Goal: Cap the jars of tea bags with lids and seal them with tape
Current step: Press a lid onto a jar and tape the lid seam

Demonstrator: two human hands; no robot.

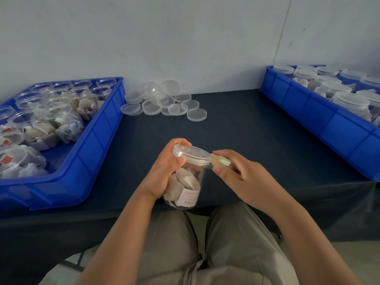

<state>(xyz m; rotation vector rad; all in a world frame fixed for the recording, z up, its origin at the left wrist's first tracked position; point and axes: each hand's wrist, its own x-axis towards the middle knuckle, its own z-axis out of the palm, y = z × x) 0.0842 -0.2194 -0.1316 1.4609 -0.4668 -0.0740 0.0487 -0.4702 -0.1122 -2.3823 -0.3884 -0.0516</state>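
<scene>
Grips with the left hand [166,171] a clear plastic jar of tea bags [185,182], capped with a clear round lid [192,154], dark blue surface [246,130] beneath the jar. Pinches with the right hand [236,173] a small yellowish tape roll [220,160] against the jar's right rim. Beyond the jar, loose clear lids [164,101].

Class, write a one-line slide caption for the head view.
Sealing: left hand grips the tea-bag jar while right hand holds tape beside its lid.

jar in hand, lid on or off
On: the clear lid caps the jar gripped by the left hand; the right hand holds tape beside it.
</scene>
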